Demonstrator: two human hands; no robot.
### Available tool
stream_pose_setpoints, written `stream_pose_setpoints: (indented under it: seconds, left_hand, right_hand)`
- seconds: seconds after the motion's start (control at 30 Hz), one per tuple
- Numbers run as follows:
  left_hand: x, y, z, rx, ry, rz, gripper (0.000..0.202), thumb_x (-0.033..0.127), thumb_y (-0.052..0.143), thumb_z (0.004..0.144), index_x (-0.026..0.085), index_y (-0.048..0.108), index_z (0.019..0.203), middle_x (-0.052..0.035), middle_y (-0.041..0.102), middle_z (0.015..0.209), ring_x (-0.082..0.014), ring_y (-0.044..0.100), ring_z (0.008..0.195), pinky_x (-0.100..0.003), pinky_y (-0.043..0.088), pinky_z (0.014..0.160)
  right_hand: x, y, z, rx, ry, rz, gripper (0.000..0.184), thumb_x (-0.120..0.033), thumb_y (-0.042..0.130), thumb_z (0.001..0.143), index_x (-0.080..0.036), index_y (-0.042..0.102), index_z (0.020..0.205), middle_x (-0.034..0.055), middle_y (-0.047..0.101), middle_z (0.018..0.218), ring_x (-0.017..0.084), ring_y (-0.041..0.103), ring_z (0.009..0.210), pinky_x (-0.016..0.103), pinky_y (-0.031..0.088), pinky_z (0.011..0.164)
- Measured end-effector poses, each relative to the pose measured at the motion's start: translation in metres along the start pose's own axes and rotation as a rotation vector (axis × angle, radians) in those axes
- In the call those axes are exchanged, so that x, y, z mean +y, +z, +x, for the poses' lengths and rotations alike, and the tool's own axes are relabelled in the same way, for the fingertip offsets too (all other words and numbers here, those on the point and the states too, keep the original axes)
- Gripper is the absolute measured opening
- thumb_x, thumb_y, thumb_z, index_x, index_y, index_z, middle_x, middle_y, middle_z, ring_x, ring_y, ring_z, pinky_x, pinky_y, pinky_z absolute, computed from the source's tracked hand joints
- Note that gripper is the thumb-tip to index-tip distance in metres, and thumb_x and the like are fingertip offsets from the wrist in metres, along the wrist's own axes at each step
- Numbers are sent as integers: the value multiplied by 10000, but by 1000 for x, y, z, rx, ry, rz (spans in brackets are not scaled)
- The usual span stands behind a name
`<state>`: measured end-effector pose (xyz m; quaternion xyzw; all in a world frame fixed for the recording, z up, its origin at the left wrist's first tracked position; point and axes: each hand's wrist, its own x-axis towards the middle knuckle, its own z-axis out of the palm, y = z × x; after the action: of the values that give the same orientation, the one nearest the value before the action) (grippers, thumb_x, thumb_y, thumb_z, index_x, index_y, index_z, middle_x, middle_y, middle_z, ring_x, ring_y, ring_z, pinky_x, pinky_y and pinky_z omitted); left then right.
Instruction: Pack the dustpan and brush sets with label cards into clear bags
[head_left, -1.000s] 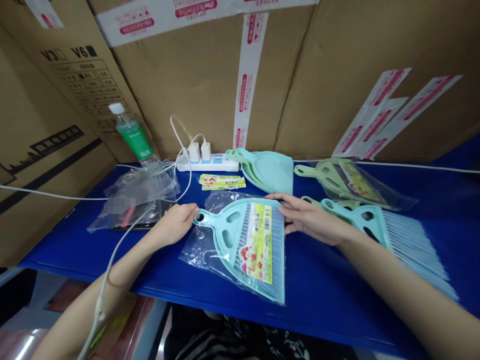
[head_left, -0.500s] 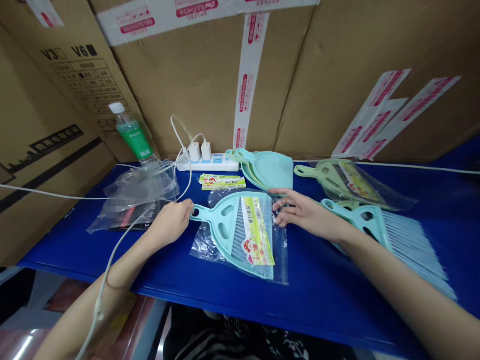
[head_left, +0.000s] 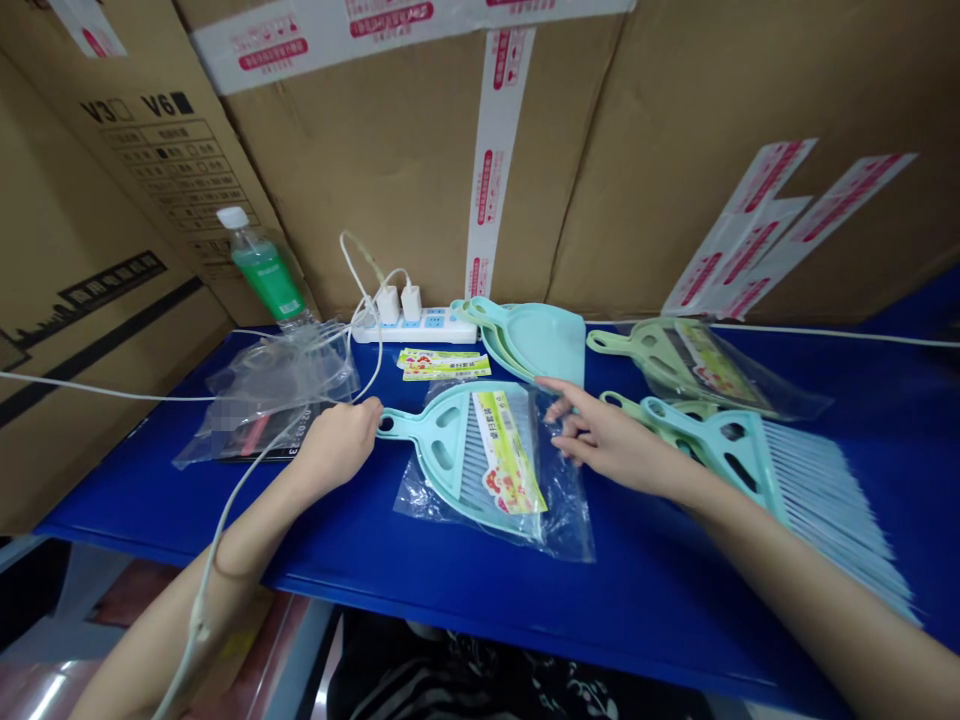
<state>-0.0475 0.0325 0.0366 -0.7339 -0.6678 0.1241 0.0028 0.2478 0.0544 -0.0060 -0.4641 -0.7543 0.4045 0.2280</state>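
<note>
My left hand (head_left: 341,445) is closed on the handle end of a light-blue dustpan (head_left: 433,420). A matching brush with blue bristles (head_left: 476,470) lies in the pan, and a yellow-green label card (head_left: 504,455) slants across it. A clear plastic bag (head_left: 566,515) lies about the pan's wide end and extends past it to the right. At the bag's upper right edge is my right hand (head_left: 600,435), index finger stretched out and the other fingers curled in on the film. Their exact grip is partly hidden.
Stacked dustpans (head_left: 551,335) and label cards (head_left: 442,365) lie behind. On the right are a bagged green set (head_left: 675,365) and a blue brush (head_left: 817,500). A power strip (head_left: 431,325), bottle (head_left: 270,280), plastic bags (head_left: 285,370) and cables occupy the left; cardboard boxes (head_left: 420,180) stand behind.
The plastic bag has slid right relative to the dustpan, and its left edge sits farther along the pan. My right hand has shifted slightly right; my left hand keeps hold of the handle.
</note>
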Motion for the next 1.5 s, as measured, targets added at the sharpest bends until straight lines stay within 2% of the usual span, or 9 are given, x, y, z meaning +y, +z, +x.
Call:
stream_pose_setpoints:
  seconds: [0.17,0.27,0.33,0.47,0.57,0.77,1.13,1.27,1.5]
  left_hand:
    - [2,-2,-1,-27,-18,30,324,198,233,964,167,553,925,-127,694,826,-300,679,846,-327,446,673]
    - [4,-3,-1,-28,-27,35,335,203,228,967,157,559,944,-136,695,829,-315,679,850,-341,454,675]
    - [4,-3,-1,-26,-32,40,337,205,226,968,154,559,953,-136,696,830,-316,679,850,-346,459,679]
    - [5,-3,-1,-34,-44,57,317,202,242,967,155,556,969,-125,700,842,-301,682,855,-338,468,693]
    - [5,-2,0,-34,-52,69,312,206,247,968,157,555,978,-123,702,852,-296,683,858,-337,473,699]
    - [5,-2,0,-32,-50,69,322,202,241,966,150,557,1002,-133,704,865,-313,682,863,-359,480,702]
    - [6,-3,0,-39,-52,77,342,206,234,966,137,563,1028,-151,705,871,-345,679,875,-396,490,706]
    - [7,-4,-1,-43,-58,79,344,203,233,966,138,565,1027,-151,705,871,-344,679,879,-396,490,713]
    - [7,-3,-1,-42,-56,93,346,208,232,965,146,567,1025,-144,706,869,-323,683,873,-375,489,711]
  right_hand:
    - [-7,4,-1,192,-71,-388,556,-148,429,761,-175,419,1317,98,555,975,198,582,694,380,502,667]
    - [-18,6,-4,327,-79,-586,309,-165,433,776,-162,567,1054,127,566,970,243,580,791,399,465,725]
    - [-26,5,-7,248,-56,-590,144,-215,429,821,-194,570,831,82,583,811,218,562,713,357,441,676]
    - [-36,4,-11,-137,52,-428,253,-310,422,877,-215,512,660,-21,488,540,137,440,512,275,329,528]
    - [-36,4,-11,-244,61,-315,274,-340,452,861,-203,515,632,-34,461,529,114,387,504,262,289,511]
    - [-29,7,-7,-290,61,-177,258,-378,498,804,-196,508,622,-49,430,520,97,346,500,253,271,502]
    - [-25,10,-6,-246,79,-156,220,-303,509,745,-197,467,557,-61,407,486,85,316,489,244,268,497]
    - [-28,10,-8,-291,89,-117,247,-309,493,753,-199,451,536,-52,429,469,85,343,469,243,277,487]
    - [-27,10,-9,-226,-49,-167,216,-339,538,784,-186,616,654,-79,320,481,83,279,465,243,242,476]
